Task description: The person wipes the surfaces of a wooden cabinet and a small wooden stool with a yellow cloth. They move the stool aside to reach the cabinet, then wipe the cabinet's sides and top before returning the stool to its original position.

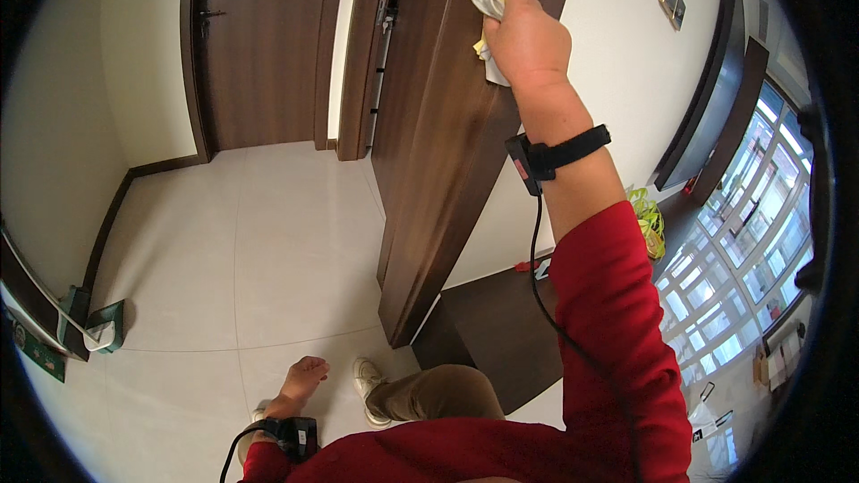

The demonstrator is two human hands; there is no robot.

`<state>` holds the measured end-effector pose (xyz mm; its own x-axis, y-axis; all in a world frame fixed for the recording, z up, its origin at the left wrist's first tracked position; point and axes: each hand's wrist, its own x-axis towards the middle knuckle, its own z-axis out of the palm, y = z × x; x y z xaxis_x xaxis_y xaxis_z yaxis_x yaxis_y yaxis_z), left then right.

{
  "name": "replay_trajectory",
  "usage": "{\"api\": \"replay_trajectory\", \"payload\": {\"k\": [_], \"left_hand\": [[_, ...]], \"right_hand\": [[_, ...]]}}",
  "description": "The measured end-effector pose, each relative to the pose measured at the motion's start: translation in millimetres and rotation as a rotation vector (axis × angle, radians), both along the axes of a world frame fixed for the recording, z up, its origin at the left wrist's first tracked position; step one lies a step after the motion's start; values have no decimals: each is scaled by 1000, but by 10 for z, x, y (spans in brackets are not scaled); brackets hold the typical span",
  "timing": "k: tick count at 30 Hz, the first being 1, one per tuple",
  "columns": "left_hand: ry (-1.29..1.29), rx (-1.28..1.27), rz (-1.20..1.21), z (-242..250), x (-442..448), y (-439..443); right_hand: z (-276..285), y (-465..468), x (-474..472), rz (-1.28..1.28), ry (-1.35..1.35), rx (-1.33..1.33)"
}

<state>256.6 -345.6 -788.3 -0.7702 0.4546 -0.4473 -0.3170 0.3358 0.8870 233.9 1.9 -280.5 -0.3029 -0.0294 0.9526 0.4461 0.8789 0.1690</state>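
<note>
High in the head view, my right hand [533, 37] grips a crumpled yellow-and-white cloth [488, 0]. The cloth lies against a brown wood-grain door casing [436, 168] at the end of a wall, and part of it hangs below my fingers. How much of the cloth is bunched inside my palm is hidden. Low in the view, my left hand [305, 376] hangs beside my body with its fingers curled in, and I see nothing in it. Each wrist wears a black strapped device with a cable.
A closed brown door [265, 47] stands at the back left. Keys hang at a lock [387, 21] by the casing. A dustpan [107, 325] with a broom sits at the left wall. A dark low cabinet [503, 329], a potted plant [647, 221] and a wall-mounted television [704, 87] are on the right.
</note>
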Motion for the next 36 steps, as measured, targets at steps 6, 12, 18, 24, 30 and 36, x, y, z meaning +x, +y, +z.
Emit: {"api": "replay_trajectory", "payload": {"k": [6, 12, 18, 24, 30, 36], "left_hand": [[129, -91, -16, -125, -22, -80], [168, -150, -42, -159, 18, -98], [185, -229, -64, -179, 18, -155], [206, -224, -81, -206, 7, -204], [198, -160, -40, -143, 41, -219], [161, -139, -20, -119, 29, -274]], "right_hand": [[95, 119, 98, 3, 94, -22], [-132, 112, 128, -59, 11, -86], [-739, 118, 164, 36, 18, -92], [-1302, 64, 185, 57, 8, -173], [-1996, 14, 254, 42, -99, -269], [-2813, 45, 335, 98, -240, -320]]}}
